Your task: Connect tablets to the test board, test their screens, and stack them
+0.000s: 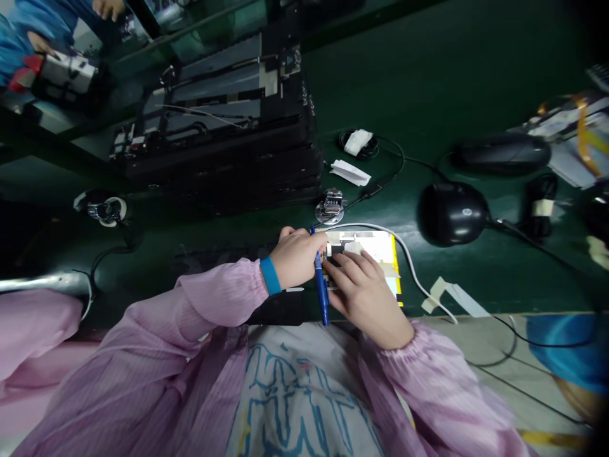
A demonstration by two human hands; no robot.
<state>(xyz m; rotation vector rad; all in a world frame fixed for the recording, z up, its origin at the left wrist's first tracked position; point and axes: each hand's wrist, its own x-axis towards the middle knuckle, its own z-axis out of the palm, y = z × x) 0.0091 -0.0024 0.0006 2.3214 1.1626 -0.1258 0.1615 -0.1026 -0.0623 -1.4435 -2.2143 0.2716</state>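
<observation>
On the green bench in front of me lies an opened flat electronic device, its white, yellow-edged battery [387, 244] showing on the right. My left hand [297, 257], with a blue wristband [270, 275], is closed around a blue pen [322, 295] that points down toward me. Its fingertips meet the small parts at the device's middle. My right hand [361, 289] rests palm down over the device, fingers stretched onto its inner parts beside the pen. The fingers hide what they touch there. A dark panel [280, 309] sits below my left wrist.
Behind my left hand rises a stack of black device panels [223, 139]. A chrome clamp-like part [332, 204], a coiled cable [366, 149] and a folded white paper [351, 172] lie behind the device. Rightward are a black HP-marked unit [451, 212], a white cable [409, 254] and tape [435, 295].
</observation>
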